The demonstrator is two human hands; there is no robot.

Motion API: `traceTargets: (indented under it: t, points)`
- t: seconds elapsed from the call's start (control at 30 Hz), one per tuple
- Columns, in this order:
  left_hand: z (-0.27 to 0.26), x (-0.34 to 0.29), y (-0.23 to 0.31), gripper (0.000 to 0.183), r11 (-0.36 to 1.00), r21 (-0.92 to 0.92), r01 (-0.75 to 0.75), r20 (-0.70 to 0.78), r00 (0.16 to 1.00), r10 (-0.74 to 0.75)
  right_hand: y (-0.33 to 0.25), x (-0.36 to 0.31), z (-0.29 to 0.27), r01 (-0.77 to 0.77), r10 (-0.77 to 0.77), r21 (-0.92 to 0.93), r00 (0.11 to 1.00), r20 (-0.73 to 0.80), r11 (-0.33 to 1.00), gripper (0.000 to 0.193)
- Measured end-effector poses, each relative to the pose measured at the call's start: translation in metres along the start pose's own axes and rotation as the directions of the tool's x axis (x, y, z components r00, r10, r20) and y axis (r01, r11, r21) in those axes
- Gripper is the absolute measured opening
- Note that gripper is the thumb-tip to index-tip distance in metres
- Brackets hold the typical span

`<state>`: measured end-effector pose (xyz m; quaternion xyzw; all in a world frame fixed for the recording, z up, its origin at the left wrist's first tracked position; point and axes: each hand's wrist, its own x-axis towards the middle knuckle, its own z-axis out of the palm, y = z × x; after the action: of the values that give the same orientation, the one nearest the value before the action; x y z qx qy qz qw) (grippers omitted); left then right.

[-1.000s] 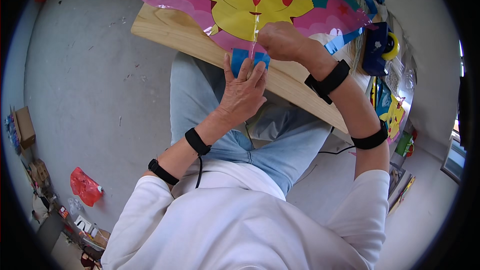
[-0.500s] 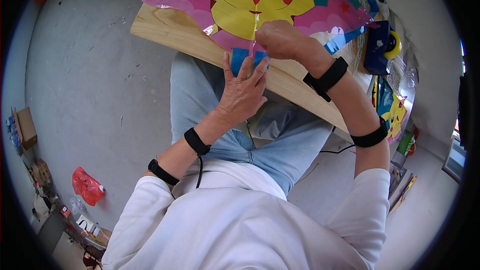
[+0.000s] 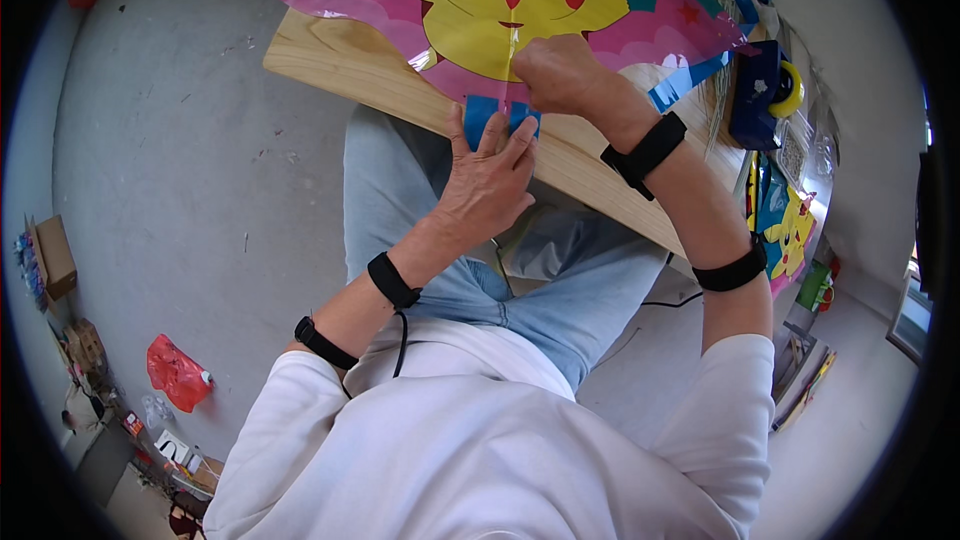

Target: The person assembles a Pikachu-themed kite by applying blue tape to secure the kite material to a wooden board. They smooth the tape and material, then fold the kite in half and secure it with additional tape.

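Observation:
A shiny plastic kite sheet (image 3: 640,35) with a yellow cartoon figure on pink and teal lies across a wooden table. A thin line runs down its middle. At its lower tip, a blue strip (image 3: 482,115) sits by the table's near edge. My left hand (image 3: 488,180) rests on this strip with fingers spread and lying flat, pressing its lower part. Just above and to the right, my right hand (image 3: 565,75) is closed in a fist over the lower middle of the sheet. What its fingers hold, if anything, is hidden.
The wooden table (image 3: 330,55) ends close to my knees. At its right stand a blue tape dispenser (image 3: 755,100) with a yellow core and a bundle of thin sticks (image 3: 715,105). Another printed sheet (image 3: 790,225) hangs at the right. A red plastic bag (image 3: 178,372) lies on the floor.
My right fist has shifted very slightly up, and its forearm a little to the left. The left hand stays on the blue strip.

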<state>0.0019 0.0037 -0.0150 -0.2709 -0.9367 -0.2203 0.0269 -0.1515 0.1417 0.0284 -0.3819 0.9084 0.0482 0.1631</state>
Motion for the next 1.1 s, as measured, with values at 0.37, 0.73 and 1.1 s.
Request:
traceTargets:
  t: [0.37,0.73,1.1]
  points:
    - [-0.003,0.002,0.002,0.067,1.0,0.017,0.003,0.022,1.0,-0.004,0.015,-0.01,0.004,-0.22,0.273,0.186,0.901,-0.338,0.958,0.018]
    - [-0.006,0.002,0.001,0.064,0.999,0.031,-0.014,0.032,0.999,0.013,0.001,-0.027,0.047,-0.322,0.561,0.568,0.766,-0.313,0.757,0.03]
    - [-0.033,0.011,-0.012,0.057,0.997,-0.047,-0.058,0.047,0.997,0.061,-0.001,-0.062,0.055,-0.283,0.623,0.596,0.601,-0.501,0.752,0.03]
